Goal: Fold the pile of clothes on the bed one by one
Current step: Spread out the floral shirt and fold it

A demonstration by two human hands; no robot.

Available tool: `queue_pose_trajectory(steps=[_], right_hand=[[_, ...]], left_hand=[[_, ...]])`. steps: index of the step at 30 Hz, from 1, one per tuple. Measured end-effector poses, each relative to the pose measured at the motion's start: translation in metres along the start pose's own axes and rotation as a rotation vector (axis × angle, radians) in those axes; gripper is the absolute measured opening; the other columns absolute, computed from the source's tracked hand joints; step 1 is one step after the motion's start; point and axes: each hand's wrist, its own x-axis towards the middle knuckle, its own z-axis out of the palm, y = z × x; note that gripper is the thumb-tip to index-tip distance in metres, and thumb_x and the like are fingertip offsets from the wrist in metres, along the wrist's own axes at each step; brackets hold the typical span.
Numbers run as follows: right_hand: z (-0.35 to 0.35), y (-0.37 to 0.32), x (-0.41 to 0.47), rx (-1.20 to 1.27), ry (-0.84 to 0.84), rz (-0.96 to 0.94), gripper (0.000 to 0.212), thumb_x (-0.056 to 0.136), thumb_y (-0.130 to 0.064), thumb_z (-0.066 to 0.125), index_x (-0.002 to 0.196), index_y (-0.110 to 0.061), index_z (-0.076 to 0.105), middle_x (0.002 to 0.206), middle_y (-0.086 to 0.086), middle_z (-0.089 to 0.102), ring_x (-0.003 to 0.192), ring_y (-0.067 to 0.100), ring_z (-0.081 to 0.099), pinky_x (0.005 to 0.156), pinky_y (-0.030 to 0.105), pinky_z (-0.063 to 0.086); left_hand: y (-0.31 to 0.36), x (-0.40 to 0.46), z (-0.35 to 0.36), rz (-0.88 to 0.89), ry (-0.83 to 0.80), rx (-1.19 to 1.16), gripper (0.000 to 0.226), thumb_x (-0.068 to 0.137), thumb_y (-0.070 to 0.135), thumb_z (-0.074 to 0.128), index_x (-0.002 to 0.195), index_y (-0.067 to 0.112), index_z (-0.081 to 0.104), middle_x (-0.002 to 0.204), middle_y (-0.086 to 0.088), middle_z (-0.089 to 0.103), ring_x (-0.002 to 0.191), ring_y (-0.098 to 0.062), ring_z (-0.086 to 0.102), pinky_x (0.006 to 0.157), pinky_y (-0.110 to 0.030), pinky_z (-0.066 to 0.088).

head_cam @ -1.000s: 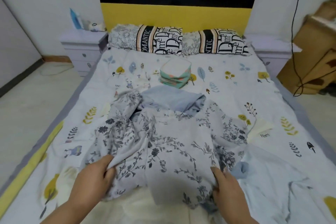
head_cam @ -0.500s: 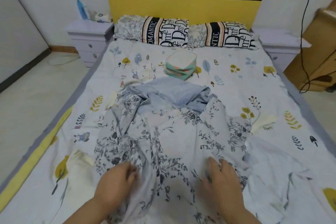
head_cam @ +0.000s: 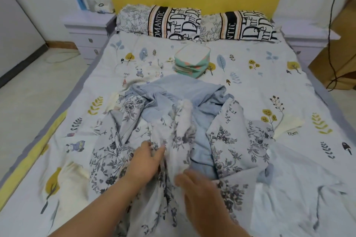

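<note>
A: From the head camera, where is the garment being worked on?

B: The floral shirt [head_cam: 134, 152] lies crumpled across the near middle of the bed [head_cam: 250, 86], on top of a light blue garment [head_cam: 185, 94] that shows through its open front. A pale garment [head_cam: 300, 194] is spread to its right, so the pile is all within reach at the near edge.

A: And the hands?

B: The left hand [head_cam: 144, 161] rests on the floral cloth with its fingers [head_cam: 160, 149] gathered into a bunch of fabric near the button strip; it looks like a pinch on the shirt. The right hand [head_cam: 198, 188] sits just beside it, lower, over the same front edge. It is blurred, and I cannot tell whether it holds the cloth or only lies on it.

A: Why both hands at the centre?

B: My guess is that the front has to be drawn closed and flattened before any fold, and the opening is where the two halves meet.

A: What about that small stack [head_cam: 192, 63] further up?

B: Folded pieces, it seems, set toward the pillows [head_cam: 192, 23], well apart from the pile, probably so that finished items stay out of the working space.
</note>
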Motion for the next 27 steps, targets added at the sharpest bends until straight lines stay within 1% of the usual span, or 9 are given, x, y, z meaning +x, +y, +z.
queue_pose_trajectory(steps=[3, 8, 10, 12, 15, 17, 19, 23, 27], right_hand=[[-0.017, -0.022, -0.014, -0.048, -0.032, -0.21, 0.009, 0.071, -0.014, 0.06, 0.069, -0.022, 0.056, 0.06, -0.005, 0.053, 0.052, 0.011, 0.05, 0.044, 0.019, 0.034], [-0.039, -0.032, -0.015, -0.085, -0.091, -0.214, 0.012, 0.067, -0.015, 0.067, 0.07, -0.023, 0.058, 0.062, -0.006, 0.054, 0.053, 0.01, 0.05, 0.042, 0.016, 0.04], [-0.047, -0.036, -0.012, -0.087, -0.084, -0.196, 0.009, 0.069, -0.013, 0.056, 0.071, -0.022, 0.06, 0.064, -0.006, 0.056, 0.055, 0.01, 0.051, 0.041, 0.017, 0.04], [-0.056, -0.042, -0.008, -0.065, -0.083, -0.187, 0.017, 0.068, -0.011, 0.049, 0.072, -0.019, 0.063, 0.066, -0.005, 0.057, 0.056, 0.012, 0.052, 0.04, 0.019, 0.04], [-0.066, -0.055, -0.003, -0.044, -0.072, -0.207, 0.019, 0.069, -0.009, 0.047, 0.077, -0.018, 0.061, 0.066, -0.004, 0.057, 0.056, 0.012, 0.051, 0.04, 0.018, 0.041], [-0.073, -0.068, 0.0, -0.074, -0.084, -0.229, 0.021, 0.07, -0.009, 0.047, 0.075, -0.019, 0.065, 0.064, -0.005, 0.056, 0.056, 0.011, 0.05, 0.041, 0.016, 0.04], [-0.076, -0.075, 0.001, -0.077, -0.077, -0.24, 0.02, 0.066, -0.004, 0.058, 0.075, -0.019, 0.068, 0.065, -0.005, 0.056, 0.054, 0.009, 0.051, 0.04, 0.016, 0.041], [-0.093, -0.1, 0.003, -0.001, -0.116, -0.176, 0.047, 0.039, 0.008, 0.085, 0.076, -0.016, 0.069, 0.067, -0.006, 0.062, 0.052, 0.006, 0.054, 0.045, 0.012, 0.046], [-0.098, -0.115, 0.003, 0.132, -0.15, -0.162, 0.038, 0.057, 0.001, 0.081, 0.087, -0.021, 0.071, 0.076, -0.006, 0.067, 0.06, 0.009, 0.062, 0.05, 0.019, 0.051]], left_hand=[[0.025, -0.003, -0.008, -0.245, -0.186, -0.54, 0.055, 0.097, 0.045, 0.038, 0.137, 0.009, 0.037, 0.126, -0.017, 0.056, 0.109, -0.031, 0.056, 0.094, -0.041, 0.046], [0.052, -0.03, -0.028, -0.266, -0.408, -1.183, 0.059, 0.091, 0.055, 0.034, 0.096, 0.009, 0.07, 0.085, -0.009, 0.074, 0.068, -0.023, 0.071, 0.051, -0.031, 0.056], [0.053, -0.035, -0.038, -0.224, -0.361, -1.332, 0.068, 0.082, 0.067, 0.037, 0.085, 0.011, 0.075, 0.097, -0.012, 0.071, 0.073, -0.026, 0.071, 0.059, -0.037, 0.057], [0.051, -0.042, -0.055, -0.151, -0.31, -1.448, 0.09, 0.059, 0.081, 0.04, 0.116, 0.017, 0.065, 0.12, -0.012, 0.064, 0.104, -0.028, 0.064, 0.087, -0.046, 0.051], [0.06, -0.058, -0.075, -0.015, -0.278, -1.297, 0.086, 0.065, 0.066, 0.059, 0.131, 0.013, 0.048, 0.12, -0.009, 0.065, 0.109, -0.022, 0.063, 0.086, -0.04, 0.053], [0.065, -0.063, -0.082, -0.03, -0.133, -1.009, 0.051, 0.078, 0.025, 0.071, 0.122, 0.007, 0.053, 0.099, -0.009, 0.072, 0.087, -0.023, 0.07, 0.065, -0.032, 0.056], [0.071, -0.066, -0.092, -0.114, 0.007, -0.91, 0.034, 0.083, -0.006, 0.057, 0.115, 0.005, 0.055, 0.091, -0.015, 0.069, 0.074, -0.028, 0.068, 0.059, -0.034, 0.055], [0.076, -0.093, -0.134, -0.087, 0.023, -1.1, 0.029, 0.086, -0.01, 0.042, 0.104, 0.005, 0.059, 0.079, -0.014, 0.072, 0.066, -0.025, 0.07, 0.052, -0.034, 0.056], [0.089, -0.114, -0.151, 0.008, -0.072, -1.192, 0.029, 0.086, -0.004, 0.049, 0.11, 0.002, 0.063, 0.097, -0.017, 0.072, 0.088, -0.027, 0.07, 0.074, -0.04, 0.058]])
